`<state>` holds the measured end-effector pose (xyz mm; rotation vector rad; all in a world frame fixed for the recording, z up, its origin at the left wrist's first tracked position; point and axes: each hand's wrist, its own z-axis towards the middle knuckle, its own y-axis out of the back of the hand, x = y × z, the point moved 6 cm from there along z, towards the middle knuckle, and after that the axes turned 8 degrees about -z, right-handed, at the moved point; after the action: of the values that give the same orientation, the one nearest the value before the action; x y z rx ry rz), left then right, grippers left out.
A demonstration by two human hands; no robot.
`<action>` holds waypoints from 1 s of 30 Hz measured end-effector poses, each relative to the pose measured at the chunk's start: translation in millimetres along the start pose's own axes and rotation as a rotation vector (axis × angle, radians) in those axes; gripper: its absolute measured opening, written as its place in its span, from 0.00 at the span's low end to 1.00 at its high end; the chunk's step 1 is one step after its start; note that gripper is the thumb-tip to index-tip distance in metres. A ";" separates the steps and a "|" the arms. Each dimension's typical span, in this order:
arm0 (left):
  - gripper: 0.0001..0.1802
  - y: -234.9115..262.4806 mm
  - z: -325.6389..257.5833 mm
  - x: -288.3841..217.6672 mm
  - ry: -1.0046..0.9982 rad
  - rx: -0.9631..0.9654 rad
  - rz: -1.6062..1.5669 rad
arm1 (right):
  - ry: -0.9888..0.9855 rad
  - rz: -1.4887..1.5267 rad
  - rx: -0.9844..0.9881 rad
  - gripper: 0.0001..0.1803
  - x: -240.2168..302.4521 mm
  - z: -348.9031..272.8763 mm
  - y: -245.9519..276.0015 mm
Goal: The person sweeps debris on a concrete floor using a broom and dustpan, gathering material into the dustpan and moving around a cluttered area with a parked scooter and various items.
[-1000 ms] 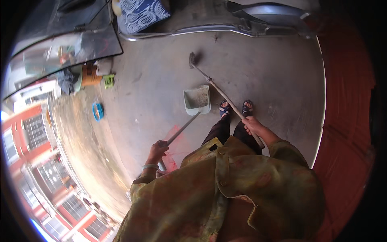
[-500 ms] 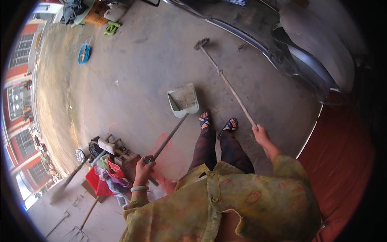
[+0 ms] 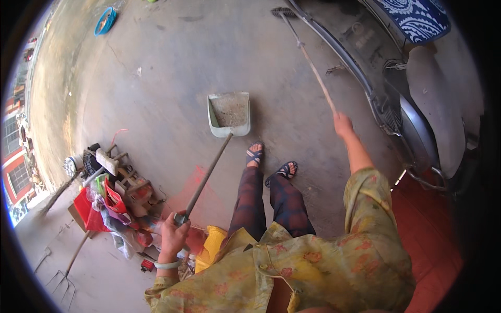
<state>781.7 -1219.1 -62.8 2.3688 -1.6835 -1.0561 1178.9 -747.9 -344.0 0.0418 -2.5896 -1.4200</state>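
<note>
Head view. The left hand (image 3: 173,236) is closed around the upper end of a long grey handle that runs down to a pale green dustpan (image 3: 229,114). The dustpan sits on the concrete floor (image 3: 172,68) just ahead of the person's sandalled feet (image 3: 271,161), its tray holding a layer of grey dust. A pale bangle sits on the left wrist.

The right hand (image 3: 343,124) is clenched on the top of a thin wooden broom stick (image 3: 309,60). The stick extends forward and away to a dark broom head (image 3: 282,11) near the upper edge of the frame, well apart from the dustpan.

Obstructions and surroundings: a parked scooter (image 3: 417,99) stands close on the person's right, its grey body running alongside the broom stick, with a blue-and-white patterned cloth (image 3: 417,18) at its top. To the person's left, beside the left hand, lies a heap of clutter (image 3: 112,193): red bags, a brush, a stool frame and loose fabric. A rake (image 3: 65,271) lies on the floor at lower left. A blue bowl (image 3: 105,20) rests far off at upper left. A red surface (image 3: 433,240) adjoins the floor at lower right.
</note>
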 end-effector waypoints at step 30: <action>0.15 -1.6 -8.4 1.5 0.085 -0.082 0.129 | -0.426 0.695 -0.035 0.13 27.2 32.5 -113.4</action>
<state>787.9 -1222.6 -57.8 2.1898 -1.7031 -0.9705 1139.0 -785.4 -452.0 -1.1529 -2.4634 -1.2823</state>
